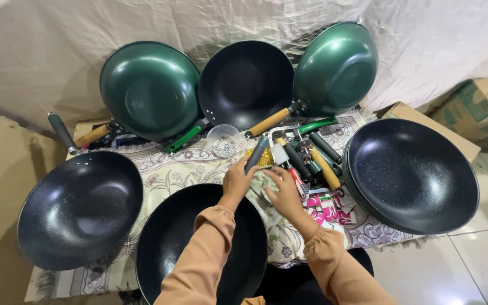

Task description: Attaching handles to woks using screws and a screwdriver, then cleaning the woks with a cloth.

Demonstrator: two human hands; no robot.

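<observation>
The black wok (199,248) nearest the person is deep and round, its dark speckled inside turned up. It lies on the counter (159,169) right in front of the person, with both sleeved forearms crossing over it. At its far rim the left hand (237,182) is curled around the lower end of a dark grey handle (257,153) that slants up and away from the pan. The right hand (283,192) lies just beside it, fingers bent and pressed down on a pale bit of cloth or paper (262,185); whether it pinches that piece cannot be told.

The counter is covered by a cream cloth with a floral print and a fringed edge. On it lie a second black wok (80,209) at the left, a stack of black woks (413,175) at the right, and at the back two green woks (151,90) and one black wok (245,83) propped against a creased beige backdrop (57,39). A small clear bowl (223,140) of small parts sits behind the hands, beside a heap of loose handles (312,155) in black, green and wood colour. Cardboard boxes (475,107) stand on the pale tiled floor (470,265) at the right.

The near wok's front edge is cut off by the frame and by the arms. How the grey handle meets the rim is hidden under the hands.
</observation>
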